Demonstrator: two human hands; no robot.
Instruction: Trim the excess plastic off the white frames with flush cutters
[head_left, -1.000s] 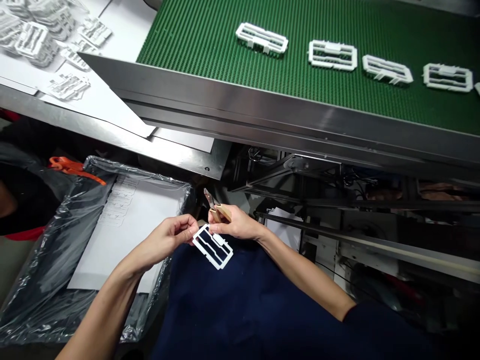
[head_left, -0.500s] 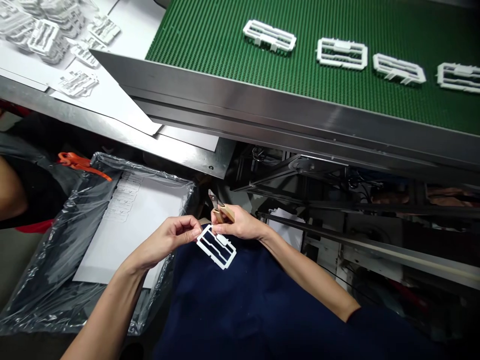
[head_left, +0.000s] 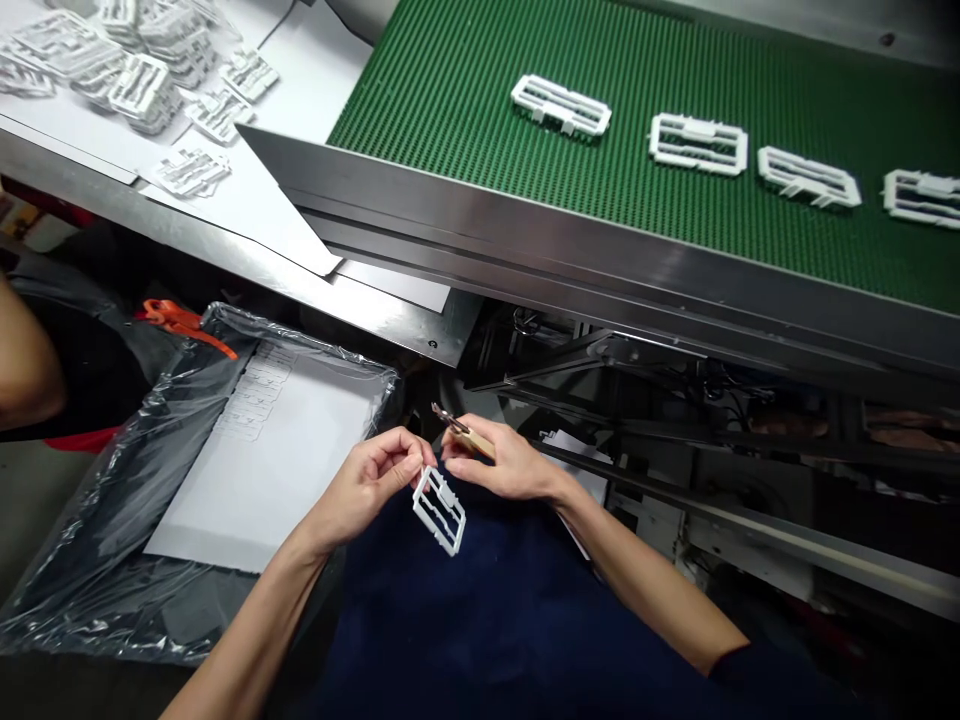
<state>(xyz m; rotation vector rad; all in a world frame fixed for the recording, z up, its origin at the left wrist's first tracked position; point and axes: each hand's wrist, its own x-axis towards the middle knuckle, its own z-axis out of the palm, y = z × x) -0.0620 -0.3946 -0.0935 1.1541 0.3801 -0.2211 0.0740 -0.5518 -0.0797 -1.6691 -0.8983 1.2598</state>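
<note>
White plastic frame (head_left: 439, 510) hangs over the person's dark-clothed lap, pinched at its upper corner by the fingertips of the left hand (head_left: 375, 480). The right hand (head_left: 504, 462) is closed around the tan handles of a small pair of nippers (head_left: 459, 428), whose metal tips point up and left, just beside the left fingertips. From where I stand, that closeness looks like the main risk: a careless squeeze could nick a finger or bite into the frame itself rather than a stub. The grip is only a light corner pinch, so the frame might twist or drop onto the lap. The bag-lined box (head_left: 112, 520) with its white sheet sits near on the left. More frames ride the green conveyor belt (head_left: 465, 80) above, well apart from the hands.
</note>
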